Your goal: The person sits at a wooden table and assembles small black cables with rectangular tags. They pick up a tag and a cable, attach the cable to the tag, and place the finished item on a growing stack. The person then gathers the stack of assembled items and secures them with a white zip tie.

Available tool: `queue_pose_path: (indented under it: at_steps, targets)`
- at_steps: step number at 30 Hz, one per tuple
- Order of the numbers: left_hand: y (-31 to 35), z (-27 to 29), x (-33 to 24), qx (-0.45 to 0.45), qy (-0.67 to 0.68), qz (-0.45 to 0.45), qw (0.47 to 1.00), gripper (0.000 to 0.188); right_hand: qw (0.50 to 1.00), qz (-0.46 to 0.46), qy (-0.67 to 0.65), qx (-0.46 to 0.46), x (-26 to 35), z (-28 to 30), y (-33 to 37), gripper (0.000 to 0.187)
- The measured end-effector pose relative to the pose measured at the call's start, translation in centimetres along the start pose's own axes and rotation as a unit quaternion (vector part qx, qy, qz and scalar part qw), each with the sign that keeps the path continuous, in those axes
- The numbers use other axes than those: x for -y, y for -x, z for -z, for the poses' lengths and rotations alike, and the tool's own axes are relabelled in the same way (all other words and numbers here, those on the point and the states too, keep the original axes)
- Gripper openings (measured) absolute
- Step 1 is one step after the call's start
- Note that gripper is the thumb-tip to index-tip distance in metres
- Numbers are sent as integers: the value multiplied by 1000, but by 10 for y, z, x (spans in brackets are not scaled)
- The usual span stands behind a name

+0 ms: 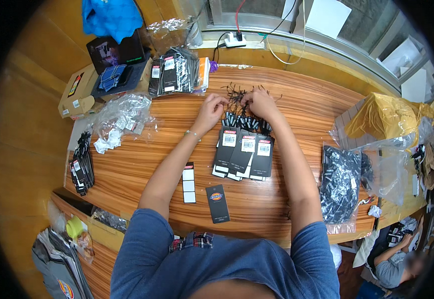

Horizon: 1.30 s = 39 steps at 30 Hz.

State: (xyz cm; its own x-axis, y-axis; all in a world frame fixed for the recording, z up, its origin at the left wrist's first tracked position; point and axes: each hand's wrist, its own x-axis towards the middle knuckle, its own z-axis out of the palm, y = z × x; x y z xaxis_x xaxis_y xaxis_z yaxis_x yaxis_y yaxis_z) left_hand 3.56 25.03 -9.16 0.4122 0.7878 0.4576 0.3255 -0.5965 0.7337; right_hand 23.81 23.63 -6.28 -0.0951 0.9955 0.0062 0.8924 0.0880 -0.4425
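Observation:
Black hang tags with white barcode stickers lie in overlapping rows at the middle of the table. Their black tag strings fan out at the far end, with small dark and silvery pieces along them. My left hand pinches at the left side of the strings, its fingertips together. From the right, my right hand curls its fingers over the same strings. Exactly which strands each hand holds is too small to tell. Nearer me lie two loose tags: one with white label panels, one with a coloured emblem.
Bagged tags stand at the back left beside a laptop and a cardboard box. Crumpled clear plastic and more tags lie left. A bag of black strings and yellow wrapping are right. Another person sits lower right.

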Motion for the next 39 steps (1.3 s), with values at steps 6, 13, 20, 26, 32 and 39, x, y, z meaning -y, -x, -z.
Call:
queue_pose_path:
  at_steps: [6,13,20,26,32,39]
  targets:
    - [-2,-3,1,5,3,12,1000,14,999,-24,17,-46,-7,-3,-11,25]
    - [2,-1,11,-15,13,16,1000,15,998,16,56,-3,4,-5,-9,29]
    - [0,-3,2,-20,-31,4,999,17,997,-17,-19,-72,-30,-15,-33,26]
    - [-1,-14,18,-8,-156,-44,987,25,969,28,-230,-87,-43,20,-3,20]
    - [-36,-22,29,51,-202,32,978,30,984,-51,-162,-52,-67,31,36,17]
    - [-35,-9,2,45,-95,8,994,18,987,42,-126,-87,-72,16,56,22]
